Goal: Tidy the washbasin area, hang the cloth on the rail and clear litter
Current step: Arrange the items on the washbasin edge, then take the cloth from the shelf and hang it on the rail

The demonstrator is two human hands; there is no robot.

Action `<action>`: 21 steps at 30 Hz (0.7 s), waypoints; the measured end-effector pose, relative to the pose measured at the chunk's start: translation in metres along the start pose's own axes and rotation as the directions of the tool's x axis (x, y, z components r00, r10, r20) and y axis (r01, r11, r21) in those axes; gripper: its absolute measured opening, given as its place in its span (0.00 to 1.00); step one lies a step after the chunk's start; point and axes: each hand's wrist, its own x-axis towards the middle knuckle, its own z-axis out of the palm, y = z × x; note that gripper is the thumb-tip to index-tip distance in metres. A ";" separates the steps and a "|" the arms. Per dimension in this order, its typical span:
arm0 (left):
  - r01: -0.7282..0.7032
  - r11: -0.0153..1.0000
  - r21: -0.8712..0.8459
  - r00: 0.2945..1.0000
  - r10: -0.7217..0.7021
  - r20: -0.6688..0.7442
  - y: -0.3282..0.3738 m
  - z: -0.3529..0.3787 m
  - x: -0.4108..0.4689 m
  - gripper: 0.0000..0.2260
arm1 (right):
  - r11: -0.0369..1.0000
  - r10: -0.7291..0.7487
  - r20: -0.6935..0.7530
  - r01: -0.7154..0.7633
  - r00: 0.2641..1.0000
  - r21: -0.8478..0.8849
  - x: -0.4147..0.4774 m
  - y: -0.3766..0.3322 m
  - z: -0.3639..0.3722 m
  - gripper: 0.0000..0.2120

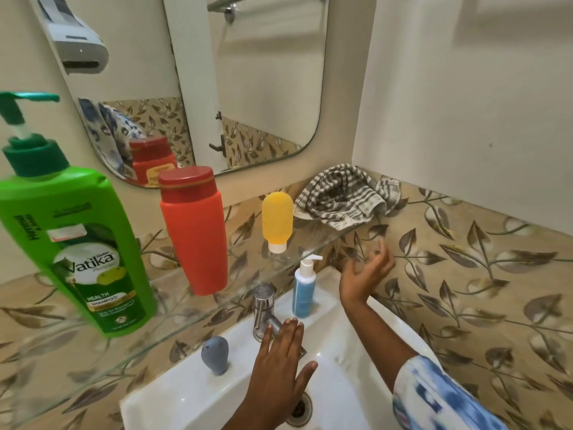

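A crumpled grey-and-white striped cloth lies at the right end of the glass shelf, in the wall corner. My right hand is raised below it, fingers spread and empty, a little blurred. My left hand hovers flat and open over the white washbasin, just in front of the chrome tap. A towel rail shows in the mirror at the top.
On the shelf stand a green shampoo pump bottle, an orange bottle with a red cap and a small yellow tube. A blue-and-white pump bottle and a grey stopper sit on the basin rim. Leaf-patterned tiles line the walls.
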 end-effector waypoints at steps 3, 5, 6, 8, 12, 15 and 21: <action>-0.025 1.000 -0.015 1.000 0.025 -0.013 0.002 -0.003 -0.003 0.30 | 0.917 -0.369 0.052 0.373 0.928 -0.145 0.034 -0.035 -0.006 0.28; -0.032 0.999 -0.017 0.999 0.032 -0.023 0.002 -0.006 -0.005 0.32 | 0.738 -0.489 0.317 0.579 0.813 -0.346 0.053 -0.049 -0.012 0.25; -0.034 0.999 -0.017 0.999 0.034 -0.012 0.003 -0.008 -0.006 0.32 | 0.632 -0.480 0.457 0.657 0.749 -0.411 0.061 -0.053 -0.014 0.23; -0.037 0.999 -0.010 0.999 0.037 -0.004 0.004 -0.013 -0.009 0.33 | 0.488 -0.422 0.620 0.742 0.661 -0.459 0.074 -0.056 -0.021 0.17; -0.036 0.999 -0.018 0.999 0.035 -0.037 0.008 -0.025 -0.013 0.35 | 0.566 -0.398 0.563 0.677 0.724 -0.471 0.094 -0.067 -0.034 0.09; -0.072 0.997 -0.036 0.997 0.072 -0.006 0.012 -0.030 -0.016 0.35 | 0.847 -0.265 0.417 0.416 0.870 -0.330 0.106 -0.086 -0.038 0.06; -0.136 0.982 -0.130 0.983 0.118 -0.139 0.037 -0.046 -0.003 0.28 | 0.983 -0.107 0.452 0.163 0.886 -0.085 0.127 -0.143 -0.050 0.05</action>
